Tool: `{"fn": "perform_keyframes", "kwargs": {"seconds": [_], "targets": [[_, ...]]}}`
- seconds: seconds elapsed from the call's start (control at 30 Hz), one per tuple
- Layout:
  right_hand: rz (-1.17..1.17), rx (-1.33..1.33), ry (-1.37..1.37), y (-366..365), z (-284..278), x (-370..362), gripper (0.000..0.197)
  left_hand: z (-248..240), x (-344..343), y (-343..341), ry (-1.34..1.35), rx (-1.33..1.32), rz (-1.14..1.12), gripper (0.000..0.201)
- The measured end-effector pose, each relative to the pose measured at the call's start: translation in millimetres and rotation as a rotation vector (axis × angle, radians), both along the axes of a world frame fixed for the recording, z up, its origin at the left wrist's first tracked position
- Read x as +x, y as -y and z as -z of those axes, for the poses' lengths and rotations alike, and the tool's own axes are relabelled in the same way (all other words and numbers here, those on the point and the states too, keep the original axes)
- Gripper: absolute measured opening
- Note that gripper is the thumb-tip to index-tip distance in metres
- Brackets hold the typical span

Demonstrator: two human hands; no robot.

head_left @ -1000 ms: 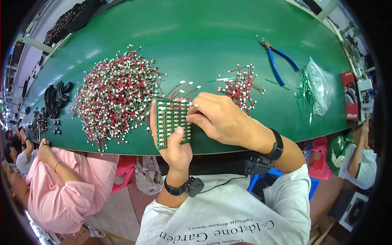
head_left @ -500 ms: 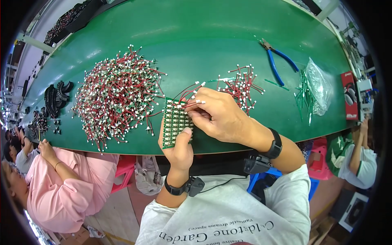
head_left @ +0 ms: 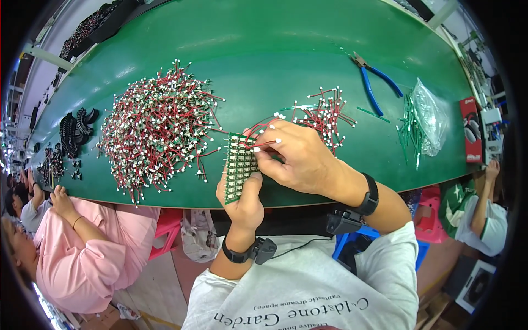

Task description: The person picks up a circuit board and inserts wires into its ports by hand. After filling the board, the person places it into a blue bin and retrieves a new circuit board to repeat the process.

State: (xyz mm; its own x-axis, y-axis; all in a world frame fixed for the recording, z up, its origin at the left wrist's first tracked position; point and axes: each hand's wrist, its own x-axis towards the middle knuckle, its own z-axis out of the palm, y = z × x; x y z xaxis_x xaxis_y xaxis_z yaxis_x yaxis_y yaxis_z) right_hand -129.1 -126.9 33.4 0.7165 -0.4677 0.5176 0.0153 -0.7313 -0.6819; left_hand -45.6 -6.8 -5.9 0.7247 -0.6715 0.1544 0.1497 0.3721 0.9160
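Observation:
My left hand [head_left: 243,204] grips a green circuit board panel [head_left: 235,175] by its lower part, thumb across the face. Rows of small white connectors cover the panel, and thin pins stick out along its left edge. At the panel's upper right, my right hand [head_left: 300,154] pinches short red wires [head_left: 264,144] with white plugs on their ends. Its fingertips are partly hidden behind the knuckles, so whether a plug sits in a connector cannot be made out. To the left of the panel lies a large heap of red wire leads [head_left: 159,124] with white plugs.
A smaller pile of red leads [head_left: 324,118] lies beyond my right hand. Blue-handled cutters [head_left: 374,82], green strips with a clear plastic bag [head_left: 429,124] and a red box [head_left: 471,129] are farther right. Black parts [head_left: 74,135] lie at left, near a person in pink [head_left: 93,253].
The panel has shifted slightly right and turned, so its pinned left edge shows more. My right hand stays at its upper right with the wires, their loose ends now lying differently.

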Motion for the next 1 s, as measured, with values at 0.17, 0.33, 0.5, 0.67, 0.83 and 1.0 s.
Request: {"fn": "perform_keyframes", "kwargs": {"seconds": [0.17,0.33,0.5,0.67,0.83,1.0], "targets": [[-0.010,-0.050,0.034,1.7,1.2,-0.6,0.016,-2.8,-1.3,1.4,-0.026,0.008,-0.011,0.030],[-0.010,-0.058,0.031,0.1,-0.1,-0.4,0.017,-6.7,-2.0,1.5,-0.046,0.006,-0.017,0.025],[0.000,-0.235,0.059,-0.4,-0.6,1.7,0.017,-3.3,0.3,2.2,-0.011,0.029,0.003,0.024],[0.015,-0.380,-0.054,-3.0,-8.3,-3.1,0.016,1.6,2.2,-2.5,0.009,0.053,0.028,0.030],[0.023,-0.432,-0.110,-3.8,-10.9,-5.7,0.016,-7.8,0.6,0.4,0.052,0.118,0.049,0.035],[0.104,-0.454,-0.099,-6.4,-9.1,-2.6,0.015,-2.3,3.9,-1.6,0.126,0.123,0.029,0.020]]}}
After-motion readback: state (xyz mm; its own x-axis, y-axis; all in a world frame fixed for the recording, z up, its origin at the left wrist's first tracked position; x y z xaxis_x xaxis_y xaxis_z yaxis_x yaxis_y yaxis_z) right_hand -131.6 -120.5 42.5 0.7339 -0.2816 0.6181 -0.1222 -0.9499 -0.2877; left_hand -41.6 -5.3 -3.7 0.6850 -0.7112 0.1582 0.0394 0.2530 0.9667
